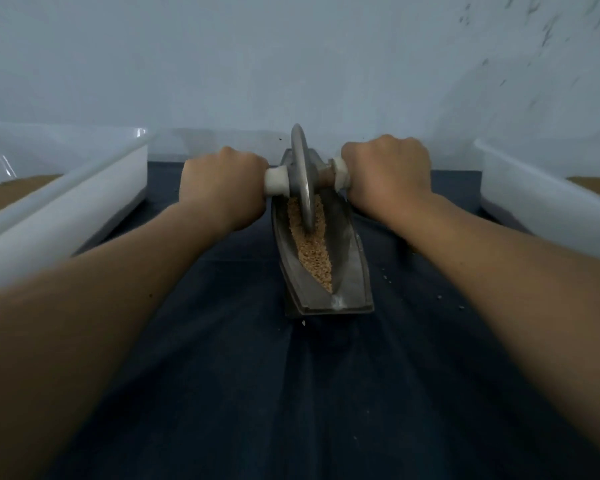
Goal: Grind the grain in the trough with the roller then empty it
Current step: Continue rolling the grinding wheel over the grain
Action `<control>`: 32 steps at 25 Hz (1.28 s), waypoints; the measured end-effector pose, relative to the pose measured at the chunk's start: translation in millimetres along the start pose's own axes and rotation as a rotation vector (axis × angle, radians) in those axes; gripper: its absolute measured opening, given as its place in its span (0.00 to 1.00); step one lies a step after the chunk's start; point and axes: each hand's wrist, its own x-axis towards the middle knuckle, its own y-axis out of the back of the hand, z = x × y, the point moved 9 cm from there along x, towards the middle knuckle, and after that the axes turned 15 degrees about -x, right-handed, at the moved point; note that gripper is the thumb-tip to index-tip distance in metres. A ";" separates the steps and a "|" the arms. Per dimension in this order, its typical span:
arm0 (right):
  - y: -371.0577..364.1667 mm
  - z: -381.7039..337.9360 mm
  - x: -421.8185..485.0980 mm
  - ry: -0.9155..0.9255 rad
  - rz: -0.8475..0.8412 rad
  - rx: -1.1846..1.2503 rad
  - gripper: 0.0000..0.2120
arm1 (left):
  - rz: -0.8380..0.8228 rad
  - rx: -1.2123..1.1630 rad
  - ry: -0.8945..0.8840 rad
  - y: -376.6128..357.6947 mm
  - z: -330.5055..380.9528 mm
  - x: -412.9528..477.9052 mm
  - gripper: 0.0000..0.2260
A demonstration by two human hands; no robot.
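Both fists are clamped on the roller handles — left hand, right hand — disc seemingly biting into grain in the trough.

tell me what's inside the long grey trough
Tan grain lies along the grey trough, the grey metal roller disc standing in it. The disc hides the far end.

A: Here's the dull grey metal boat-shaped trough, matt, pale scuffs at its near tip.
B: And the grey metal disc roller: smooth, faintly shiny face.
A: The tan grain looks coarse, crumbly.
B: Underneath, dark blue cloth, matt, softly creased. The white plastic tub on the left shows a glossy rim; the white plastic tub on the right, smooth too.
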 end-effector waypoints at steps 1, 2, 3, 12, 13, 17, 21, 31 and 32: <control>5.9 -0.9 -5.2 0.014 -0.001 -0.003 0.07 | 0.010 -0.011 0.005 3.0 1.5 -7.8 0.03; 10.4 -1.5 -11.3 0.019 -0.007 -0.003 0.07 | 0.017 -0.017 0.008 6.5 3.5 -15.7 0.03; 16.5 -1.0 -18.3 0.018 -0.010 -0.006 0.05 | 0.020 -0.013 0.011 12.1 6.0 -24.1 0.02; 54.4 11.6 -68.4 -0.035 -0.035 -0.007 0.03 | -0.028 0.030 -0.031 49.2 27.1 -66.3 0.01; 50.0 11.6 -68.0 -0.042 -0.043 -0.008 0.03 | -0.028 0.036 -0.034 47.9 27.0 -63.7 0.01; 23.2 10.7 -52.5 -0.070 -0.065 0.014 0.08 | -0.054 0.053 -0.041 34.4 23.2 -39.5 0.04; -0.2 4.6 -23.1 -0.056 -0.053 0.024 0.09 | -0.074 0.032 -0.018 13.1 11.5 -10.2 0.05; -22.4 3.8 16.4 -0.076 0.003 -0.008 0.04 | -0.036 0.019 -0.034 -7.7 -2.8 30.9 0.08; -20.7 3.6 13.9 -0.069 0.009 0.007 0.04 | -0.038 0.017 -0.033 -6.2 -0.8 28.4 0.07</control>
